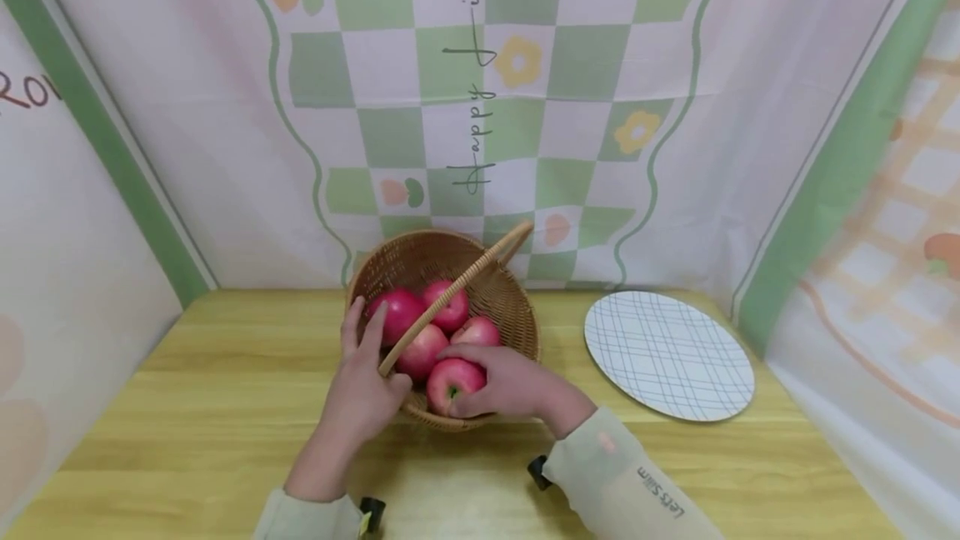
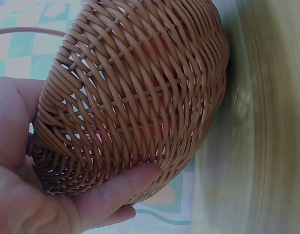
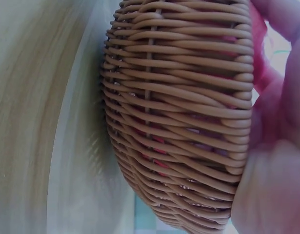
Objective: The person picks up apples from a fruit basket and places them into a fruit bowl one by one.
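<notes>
We see the left hand (image 1: 363, 394) gripping the basket (image 1: 517, 319) at its rim. The right hand (image 1: 517, 383), half-curled, grasps the front apple (image 1: 452, 377).

Basket (image 1: 517, 315) on table (image 1: 225, 407), plate (image 1: 670, 357) at its 3 o'clock, cloth (image 1: 450, 65) behind at 12. Five apples (image 1: 422, 357) in basket, nearest one at 6 o'clock; handle (image 1: 472, 272) above, from 8 to 1.

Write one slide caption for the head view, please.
Left grip holds the wicker basket; right grip holds an apple, with four more visible inside.
</notes>
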`<state>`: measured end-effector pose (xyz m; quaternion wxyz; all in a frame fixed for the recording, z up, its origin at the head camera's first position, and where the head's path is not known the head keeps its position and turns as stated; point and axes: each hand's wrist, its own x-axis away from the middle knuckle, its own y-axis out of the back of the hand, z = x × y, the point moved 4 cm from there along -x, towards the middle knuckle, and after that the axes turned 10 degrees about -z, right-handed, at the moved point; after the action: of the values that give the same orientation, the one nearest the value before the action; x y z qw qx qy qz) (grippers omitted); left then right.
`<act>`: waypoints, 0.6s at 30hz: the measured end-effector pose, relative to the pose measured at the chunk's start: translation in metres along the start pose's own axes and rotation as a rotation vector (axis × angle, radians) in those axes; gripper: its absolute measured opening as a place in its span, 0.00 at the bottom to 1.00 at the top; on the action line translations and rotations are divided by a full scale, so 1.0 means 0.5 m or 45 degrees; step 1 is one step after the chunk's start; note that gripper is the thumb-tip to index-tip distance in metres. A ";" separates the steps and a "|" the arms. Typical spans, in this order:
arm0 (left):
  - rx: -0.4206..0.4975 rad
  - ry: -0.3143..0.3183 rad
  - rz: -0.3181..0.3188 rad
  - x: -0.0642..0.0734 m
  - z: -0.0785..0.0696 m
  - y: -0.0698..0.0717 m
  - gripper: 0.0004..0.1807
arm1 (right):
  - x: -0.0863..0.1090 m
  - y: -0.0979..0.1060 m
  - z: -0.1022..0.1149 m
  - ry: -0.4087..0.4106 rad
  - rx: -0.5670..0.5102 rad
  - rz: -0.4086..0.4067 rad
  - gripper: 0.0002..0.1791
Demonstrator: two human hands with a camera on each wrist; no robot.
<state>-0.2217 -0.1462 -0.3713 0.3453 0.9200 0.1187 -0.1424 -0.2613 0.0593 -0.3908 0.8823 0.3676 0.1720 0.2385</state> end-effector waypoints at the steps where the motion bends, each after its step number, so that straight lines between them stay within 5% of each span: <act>1: 0.000 0.003 0.001 0.000 0.000 0.000 0.52 | 0.000 0.000 0.000 -0.003 -0.007 0.003 0.33; 11: 0.007 -0.012 0.000 0.001 -0.002 -0.002 0.52 | -0.003 0.004 -0.010 -0.044 -0.107 0.061 0.35; 18: 0.001 0.002 -0.010 -0.001 0.002 -0.002 0.53 | -0.003 0.018 -0.024 -0.158 -0.473 -0.075 0.37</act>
<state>-0.2229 -0.1461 -0.3725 0.3441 0.9199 0.1224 -0.1430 -0.2711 0.0708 -0.3919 0.9504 0.2073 0.0811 0.2173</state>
